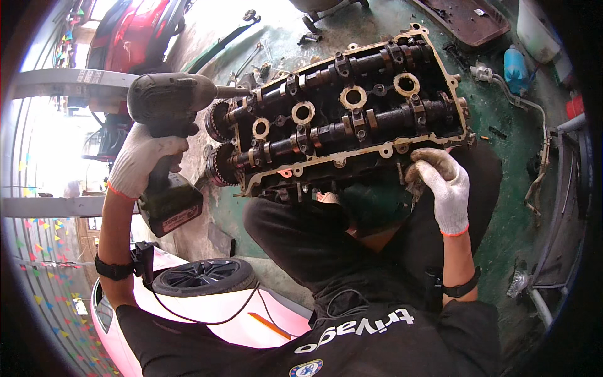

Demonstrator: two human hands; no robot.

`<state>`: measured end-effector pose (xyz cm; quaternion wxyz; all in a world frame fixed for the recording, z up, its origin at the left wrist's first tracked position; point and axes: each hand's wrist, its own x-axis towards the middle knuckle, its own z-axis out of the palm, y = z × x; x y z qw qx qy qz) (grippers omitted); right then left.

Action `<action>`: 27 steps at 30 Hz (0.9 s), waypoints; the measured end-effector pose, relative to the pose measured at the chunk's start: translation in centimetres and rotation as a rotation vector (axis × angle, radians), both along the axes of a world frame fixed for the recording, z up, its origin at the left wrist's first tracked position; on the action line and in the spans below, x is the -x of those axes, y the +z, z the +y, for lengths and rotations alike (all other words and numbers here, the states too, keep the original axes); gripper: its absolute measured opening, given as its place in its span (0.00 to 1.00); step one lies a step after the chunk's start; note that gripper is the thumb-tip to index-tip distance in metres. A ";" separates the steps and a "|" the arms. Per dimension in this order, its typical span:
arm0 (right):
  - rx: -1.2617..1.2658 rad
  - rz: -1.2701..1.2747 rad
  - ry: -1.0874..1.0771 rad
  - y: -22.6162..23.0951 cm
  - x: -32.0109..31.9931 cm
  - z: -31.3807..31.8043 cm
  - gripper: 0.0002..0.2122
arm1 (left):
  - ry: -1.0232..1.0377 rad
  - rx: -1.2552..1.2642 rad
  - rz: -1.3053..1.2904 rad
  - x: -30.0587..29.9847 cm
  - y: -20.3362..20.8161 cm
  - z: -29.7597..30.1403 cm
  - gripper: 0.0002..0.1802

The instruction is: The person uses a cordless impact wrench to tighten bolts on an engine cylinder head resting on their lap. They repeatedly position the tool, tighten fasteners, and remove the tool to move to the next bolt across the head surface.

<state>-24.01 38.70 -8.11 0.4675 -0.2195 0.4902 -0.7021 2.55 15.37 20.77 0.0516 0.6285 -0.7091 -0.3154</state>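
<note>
A dark, oily cylinder head [386, 151] with two camshafts [326, 133] lies across in front of my legs. My left hand [146, 160], in a white knit glove, is wrapped round the grip of a cordless impact wrench [169, 100]. Its long socket [232, 92] points right, its tip at the far left end of the cylinder head, by the camshaft cap bolts; whether it sits on a bolt I cannot tell. My right hand [443, 182], gloved with soiled fingertips, is closed at the cylinder head's near right edge. Two toothed cam sprockets [221, 164] stick out at the left end.
A dirty tray [468, 22] stands at the far right, near a blue bottle [515, 70] and a bent metal pipe [543, 147]. Loose tools [251, 58] lie beyond the cylinder head. A car wheel [204, 276] is at the lower left, a red car [135, 38] at the far left.
</note>
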 end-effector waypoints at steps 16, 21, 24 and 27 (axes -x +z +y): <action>0.005 0.032 0.108 1.6 0.1 0.2 0.07 | -0.564 0.031 -0.348 0.2 4.2 -8.0 0.15; 0.321 0.666 0.188 8.1 1.4 -4.0 0.07 | -0.961 0.073 -0.451 -1.2 4.0 -10.0 0.21; 0.471 1.157 0.066 10.7 0.9 -13.2 0.08 | -1.135 0.120 -0.443 -1.5 3.7 -10.1 0.22; 0.277 1.454 0.427 11.6 -1.8 -23.6 0.26 | -0.223 -0.207 -0.323 -1.6 3.6 -10.1 0.17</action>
